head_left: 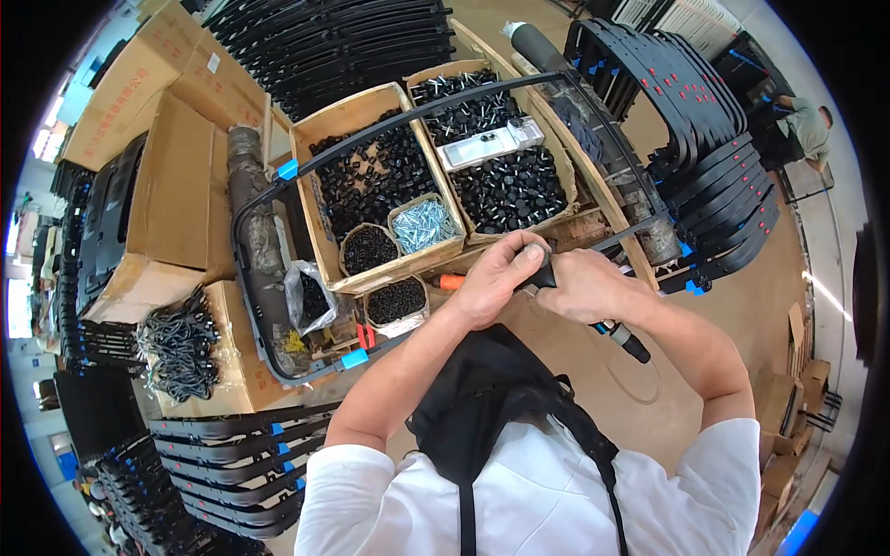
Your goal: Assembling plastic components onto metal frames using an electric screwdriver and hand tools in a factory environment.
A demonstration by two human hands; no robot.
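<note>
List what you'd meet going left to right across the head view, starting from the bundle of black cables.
Black cables → plastic bag → round tub of black screws → left hand → right hand → stacked black frames → person crouching at far right.

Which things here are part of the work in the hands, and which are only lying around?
In hand:
- left hand
- right hand
- power screwdriver
- black curved frame

Lying about:
- boxes of black caps
- tub of silver screws
- stacked black frames
- bundle of black cords
</note>
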